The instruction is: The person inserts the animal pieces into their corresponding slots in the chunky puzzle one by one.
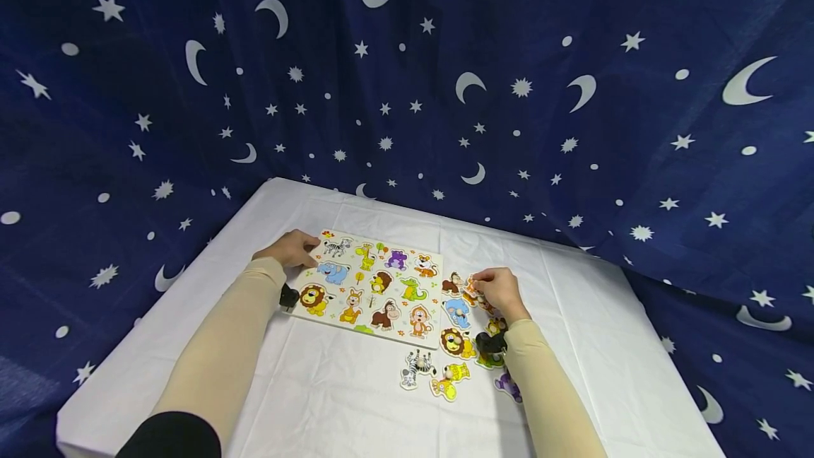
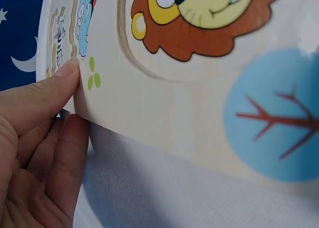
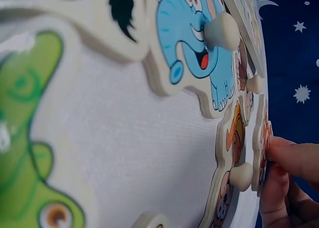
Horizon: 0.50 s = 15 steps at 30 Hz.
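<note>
A wooden animal puzzle board (image 1: 348,287) lies on the white table, its recesses showing printed animals. My left hand (image 1: 292,249) grips the board's left edge; in the left wrist view the thumb (image 2: 67,71) is on the top face and a finger (image 2: 70,148) is below the rim. To the right of the board, my right hand (image 1: 504,290) pinches an orange-patterned puzzle piece (image 3: 262,146) between thumb and finger; its animal is unclear. Close by lie the blue elephant piece (image 1: 456,312), the brown ape piece (image 1: 452,283) and the lion piece (image 1: 455,342).
Nearer the front edge lie a zebra piece (image 1: 417,369), a giraffe piece (image 1: 450,382) and a purple piece (image 1: 508,386). A green piece (image 3: 25,113) is partly behind the right wrist in the head view. Knobs stand up from several pieces. A starry blue curtain (image 1: 407,90) hangs behind the table.
</note>
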Motion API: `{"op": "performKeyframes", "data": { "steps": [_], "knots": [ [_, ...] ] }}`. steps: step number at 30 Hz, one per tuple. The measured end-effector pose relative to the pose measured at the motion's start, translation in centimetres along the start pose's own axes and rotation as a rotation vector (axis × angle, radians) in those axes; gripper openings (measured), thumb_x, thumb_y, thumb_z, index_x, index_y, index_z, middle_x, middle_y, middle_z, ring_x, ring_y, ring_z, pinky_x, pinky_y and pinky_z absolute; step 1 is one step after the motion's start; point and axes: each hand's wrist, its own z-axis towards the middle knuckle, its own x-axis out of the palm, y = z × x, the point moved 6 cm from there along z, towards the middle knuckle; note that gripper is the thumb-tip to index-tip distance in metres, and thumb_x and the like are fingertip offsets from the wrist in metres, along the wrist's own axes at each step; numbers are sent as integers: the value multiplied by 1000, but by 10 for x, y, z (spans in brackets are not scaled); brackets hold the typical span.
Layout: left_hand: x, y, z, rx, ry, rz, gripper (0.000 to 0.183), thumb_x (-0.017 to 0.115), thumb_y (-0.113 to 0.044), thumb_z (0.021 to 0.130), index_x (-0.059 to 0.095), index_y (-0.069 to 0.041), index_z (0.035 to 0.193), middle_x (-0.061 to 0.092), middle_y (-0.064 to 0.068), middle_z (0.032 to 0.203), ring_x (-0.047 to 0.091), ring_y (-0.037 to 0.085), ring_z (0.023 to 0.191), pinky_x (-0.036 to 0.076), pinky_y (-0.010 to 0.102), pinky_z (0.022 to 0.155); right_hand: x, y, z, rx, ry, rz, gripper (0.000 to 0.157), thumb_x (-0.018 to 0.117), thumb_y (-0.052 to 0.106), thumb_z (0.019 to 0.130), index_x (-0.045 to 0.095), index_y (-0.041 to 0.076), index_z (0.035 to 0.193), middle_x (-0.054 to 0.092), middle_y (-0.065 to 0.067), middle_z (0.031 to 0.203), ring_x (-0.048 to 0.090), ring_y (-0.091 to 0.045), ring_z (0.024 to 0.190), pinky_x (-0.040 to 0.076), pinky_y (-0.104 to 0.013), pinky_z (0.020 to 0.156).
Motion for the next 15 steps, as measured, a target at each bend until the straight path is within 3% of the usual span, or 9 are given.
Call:
{"op": "performKeyframes", "data": {
  "steps": [15],
  "knots": [
    [-1,1,-1,-16,-1,-21,70,75,-13,89,44,-2,149,39,23,157,35,39,147,32,51,121,3,5,0,-36,66,82,14,71,7,90,78,0,101,75,-19,106,68,-12,75,55,-26,64]
  ]
}}
